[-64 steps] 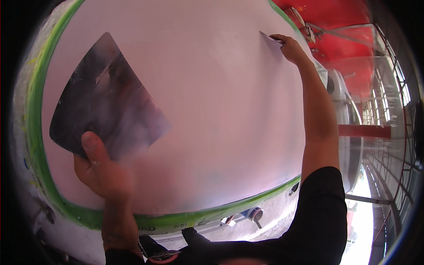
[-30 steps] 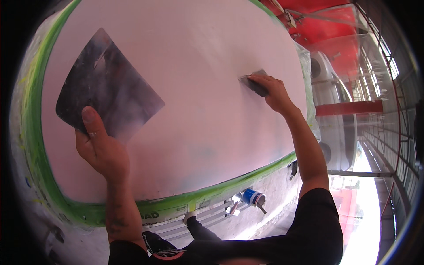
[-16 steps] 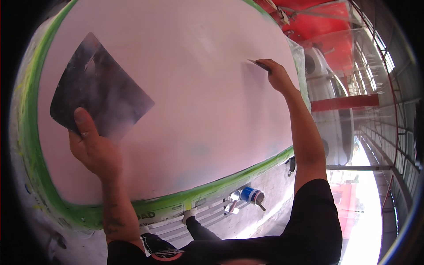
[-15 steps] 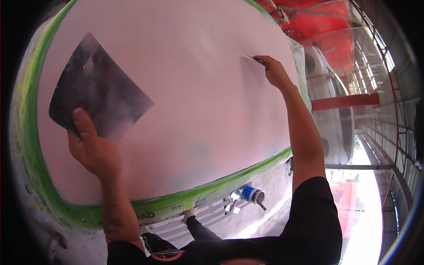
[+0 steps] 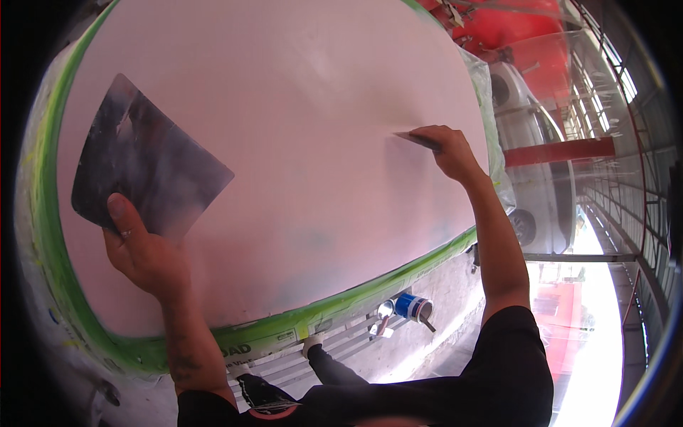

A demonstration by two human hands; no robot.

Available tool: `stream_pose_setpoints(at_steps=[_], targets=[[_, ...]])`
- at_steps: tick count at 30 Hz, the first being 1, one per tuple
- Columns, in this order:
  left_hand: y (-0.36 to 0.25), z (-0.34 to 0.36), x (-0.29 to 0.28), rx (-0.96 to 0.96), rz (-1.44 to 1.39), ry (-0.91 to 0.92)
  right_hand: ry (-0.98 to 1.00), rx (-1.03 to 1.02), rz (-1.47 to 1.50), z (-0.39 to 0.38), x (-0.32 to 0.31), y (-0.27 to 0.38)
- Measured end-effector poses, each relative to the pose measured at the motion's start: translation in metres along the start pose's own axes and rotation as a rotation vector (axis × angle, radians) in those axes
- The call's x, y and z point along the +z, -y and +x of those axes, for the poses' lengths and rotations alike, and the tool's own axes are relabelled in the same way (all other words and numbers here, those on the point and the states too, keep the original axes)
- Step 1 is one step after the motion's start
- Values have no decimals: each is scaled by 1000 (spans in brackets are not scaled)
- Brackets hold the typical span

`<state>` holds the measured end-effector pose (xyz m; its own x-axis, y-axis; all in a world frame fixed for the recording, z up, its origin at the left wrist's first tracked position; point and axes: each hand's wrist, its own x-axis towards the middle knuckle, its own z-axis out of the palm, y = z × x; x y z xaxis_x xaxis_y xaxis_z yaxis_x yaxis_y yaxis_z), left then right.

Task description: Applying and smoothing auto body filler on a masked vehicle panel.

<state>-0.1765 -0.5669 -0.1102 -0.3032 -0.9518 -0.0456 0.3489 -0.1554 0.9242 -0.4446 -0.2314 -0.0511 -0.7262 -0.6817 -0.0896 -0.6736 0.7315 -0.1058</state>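
Note:
My left hand (image 5: pixel 146 252) holds a dark, thin square plate (image 5: pixel 146 153) by its lower corner, thumb on top. Pale smears mark the plate's face. My right hand (image 5: pixel 452 153) is closed around a flat putty spreader (image 5: pixel 416 139), its thin edge pointing left, at or just above a broad pinkish panel (image 5: pixel 299 192). Whether that edge touches the panel, I cannot tell. The panel looks smooth, with faint greenish patches near its lower side.
Green masking tape (image 5: pixel 363 290) borders the panel, with plastic sheeting (image 5: pixel 491 128) along its right side. A blue can (image 5: pixel 411 306) and a small shiny tin (image 5: pixel 385 310) stand below, near slatted metal steps (image 5: pixel 341 349). A light-coloured car (image 5: pixel 537 192) is at the right.
My right hand has moved down the picture, nearer to me, with the spreader. My left hand and the plate have shifted slightly left and down.

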Motion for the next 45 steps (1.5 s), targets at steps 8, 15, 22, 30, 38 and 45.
stream_pose_setpoints(at_steps=[8,15,22,30,38,45], targets=[[0,-4,1,-50,40,-4,-66,390,-89,78,6,-68],[-5,-5,6,-120,-4,-6,-155,285,105,23,26,-9],[-18,-12,24,-374,-144,87,-178,55,165,-14,-9,70],[9,-9,13,-792,-630,446,-175,-751,421,-32,-8,254],[-13,-12,16,-522,-357,348,-272,-344,-184,1,-15,194],[0,-22,7,6,298,567,-78,-527,-151,-6,-29,234]])
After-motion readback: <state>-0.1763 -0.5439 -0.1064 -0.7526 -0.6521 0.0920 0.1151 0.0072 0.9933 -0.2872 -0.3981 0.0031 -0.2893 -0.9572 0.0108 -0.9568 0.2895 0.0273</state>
